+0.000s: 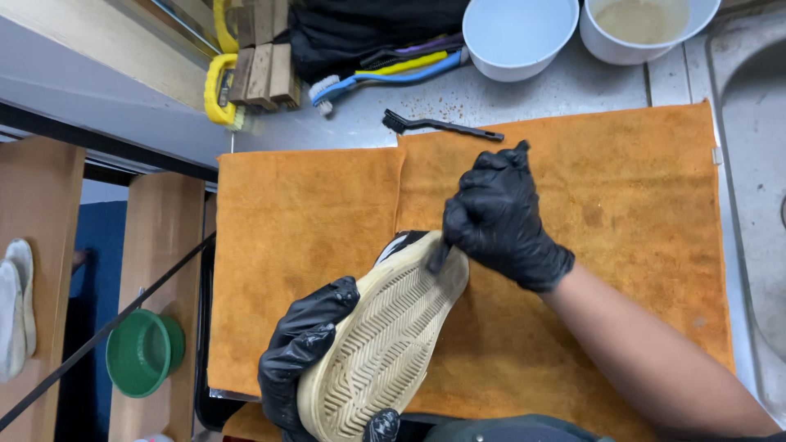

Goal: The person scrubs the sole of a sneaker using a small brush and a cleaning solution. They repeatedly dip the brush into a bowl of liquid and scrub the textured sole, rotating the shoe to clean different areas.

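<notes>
— Right, where is the shoe (385, 344) sitting now?

— It's off the bench, sole up, over the near edge of the orange towel (622, 205). The left hand (307, 360), in a black glove, is wrapped around the heel end from the side and underneath, fingers closed on the shoe's edge. The cream tread faces straight up at us.

— And the long axis?

— It runs on a slant, heel low and toward the person's body, toe up and away to the right. So the toe points at the right hand (495, 217), which is the nearer one to that end.

— What's the right hand got?

— A small black brush (440, 255), I think; only a dark tip shows below the fist. The gloved fingers are curled tight around its handle, and the tip touches the rim of the sole at the toe. The hand comes down from above and slightly to the right of the shoe.

— Anything else around?

— A second orange towel (303, 237) lies to the left, edges meeting. Beyond them on the steel counter (573, 90) is another thin black brush (438, 125), a blue-handled brush (385, 75), wooden-backed brushes (262, 74) with yellow trim, and two white bowls (520, 37), one holding cloudy liquid. A sink (757, 205) is to the right.
</notes>
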